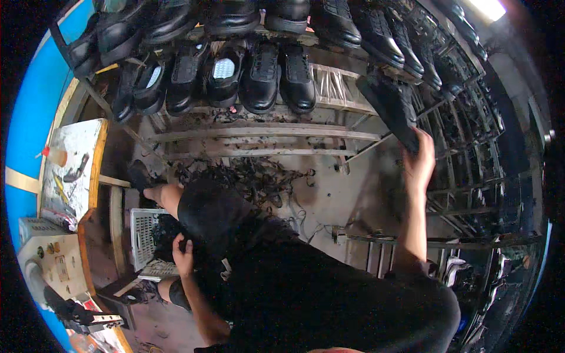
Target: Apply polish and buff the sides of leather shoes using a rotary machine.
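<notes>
A black shoe (387,109) is tilting beside the shelf rack (265,133), the right hand's (419,154) grip clasping its lower end; more black shoes (259,79) are standing above. The left hand (183,254), fingers loosely parted, is hovering near a white basket (141,238).

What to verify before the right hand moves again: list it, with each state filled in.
1. Right hand grips the black shoe at its near end: ok.
2. Left hand free, with no object visible in it: ok.
3. Lower row of shoes standing soles down: ok.
4. Held shoe free of the rack: cannot tell.
5. Floor free of black scraps: not ok, many lie below the shelves.
</notes>
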A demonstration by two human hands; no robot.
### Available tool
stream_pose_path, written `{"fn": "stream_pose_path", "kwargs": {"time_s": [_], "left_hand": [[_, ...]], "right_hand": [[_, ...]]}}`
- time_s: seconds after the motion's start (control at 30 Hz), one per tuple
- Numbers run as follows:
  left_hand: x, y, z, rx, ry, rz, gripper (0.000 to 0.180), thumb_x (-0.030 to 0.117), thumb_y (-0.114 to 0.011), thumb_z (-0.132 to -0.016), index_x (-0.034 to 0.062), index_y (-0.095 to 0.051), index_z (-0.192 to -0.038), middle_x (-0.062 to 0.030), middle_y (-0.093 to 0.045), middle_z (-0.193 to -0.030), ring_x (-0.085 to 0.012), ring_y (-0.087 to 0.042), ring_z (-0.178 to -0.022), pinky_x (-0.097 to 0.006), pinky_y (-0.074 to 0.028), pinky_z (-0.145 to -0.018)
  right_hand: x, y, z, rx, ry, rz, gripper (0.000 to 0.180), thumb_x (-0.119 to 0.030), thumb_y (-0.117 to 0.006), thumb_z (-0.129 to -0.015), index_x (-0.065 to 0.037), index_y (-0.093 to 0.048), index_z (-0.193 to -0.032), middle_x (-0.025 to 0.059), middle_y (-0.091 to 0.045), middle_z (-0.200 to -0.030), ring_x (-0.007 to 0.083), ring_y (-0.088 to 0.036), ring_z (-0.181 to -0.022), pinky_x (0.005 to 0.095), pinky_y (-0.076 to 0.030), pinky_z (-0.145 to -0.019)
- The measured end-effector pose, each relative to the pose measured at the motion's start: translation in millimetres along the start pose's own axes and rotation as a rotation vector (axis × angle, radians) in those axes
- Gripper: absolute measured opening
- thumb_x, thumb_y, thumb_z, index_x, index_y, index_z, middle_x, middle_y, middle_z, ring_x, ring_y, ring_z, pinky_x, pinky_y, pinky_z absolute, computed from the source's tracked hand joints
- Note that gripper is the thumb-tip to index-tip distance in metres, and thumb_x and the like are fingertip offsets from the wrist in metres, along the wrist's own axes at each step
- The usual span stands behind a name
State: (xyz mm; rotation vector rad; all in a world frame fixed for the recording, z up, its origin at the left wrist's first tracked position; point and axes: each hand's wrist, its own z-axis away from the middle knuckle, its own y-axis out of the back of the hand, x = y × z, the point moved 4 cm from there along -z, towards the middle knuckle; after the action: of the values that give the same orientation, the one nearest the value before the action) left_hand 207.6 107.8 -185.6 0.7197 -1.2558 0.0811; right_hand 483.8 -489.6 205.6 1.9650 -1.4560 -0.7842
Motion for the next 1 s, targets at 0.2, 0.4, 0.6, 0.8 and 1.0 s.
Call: {"fn": "stream_pose_path", "kwargs": {"time_s": [0.2,0.4,0.6,0.8,1.0], "left_hand": [[30.3,18.8,18.7,0.101,0.069,0.115,0.039,0.009,-0.067,-0.099,-0.0018,-0.057,-0.135,-0.009,-0.061,-0.126,-0.0209,-0.057,-0.118,-0.033,-0.042,-0.106],[22.1,22.0,47.5,0.156,0.055,0.085,0.031,0.008,-0.066,-0.1,0.0001,-0.059,-0.129,-0.0088,-0.061,-0.127,-0.0196,-0.057,-0.119,-0.032,-0.042,-0.107],[17.9,2.3,29.5,0.026,0.147,0.229,0.032,0.006,-0.067,-0.099,-0.0008,-0.059,-0.129,-0.0085,-0.064,-0.125,-0.02,-0.059,-0.117,-0.033,-0.044,-0.107],[67.8,-3.5,6.7,-0.011,0.056,0.097,0.033,0.006,-0.066,-0.099,-0.0013,-0.059,-0.131,-0.0105,-0.063,-0.132,-0.0202,-0.058,-0.123,-0.033,-0.042,-0.109],[131.4,-14.1,7.2,-0.004,0.032,0.3,0.042,0.009,-0.07,-0.098,0.0009,-0.057,-0.137,-0.0114,-0.063,-0.136,-0.0212,-0.063,-0.12,-0.034,-0.049,-0.105]], "right_hand": [[49.3,-179.8,-4.6,-0.126,0.135,0.097,0.08,0.012,-0.061,-0.075,-0.013,-0.047,-0.149,0.0185,-0.047,-0.148,0.0396,-0.046,-0.135,0.0456,-0.04,-0.114],[179.5,-197.3,-46.7,-0.034,0.003,0.644,0.073,-0.004,-0.054,-0.092,-0.021,-0.033,-0.16,0.008,-0.043,-0.158,0.0311,-0.038,-0.147,0.0547,-0.032,-0.118],[274.5,-190.1,-63.9,-0.254,-0.188,-0.041,0.066,-0.023,-0.073,-0.093,-0.011,-0.044,-0.151,0.0289,-0.066,-0.126,0.0437,-0.065,-0.118,0.0449,-0.052,-0.097],[186.9,-112.7,-90.3,-0.103,-0.129,-0.297,0.057,-0.025,-0.073,-0.096,0.0,-0.052,-0.143,0.0188,-0.066,-0.129,0.0265,-0.065,-0.113,0.0366,-0.051,-0.098],[10.9,7.8,-70.8,-0.025,0.153,-0.159,0.048,-0.005,-0.065,-0.096,0.008,-0.051,-0.14,0.0203,-0.057,-0.143,0.0287,-0.05,-0.134,0.0416,-0.034,-0.118]]}}
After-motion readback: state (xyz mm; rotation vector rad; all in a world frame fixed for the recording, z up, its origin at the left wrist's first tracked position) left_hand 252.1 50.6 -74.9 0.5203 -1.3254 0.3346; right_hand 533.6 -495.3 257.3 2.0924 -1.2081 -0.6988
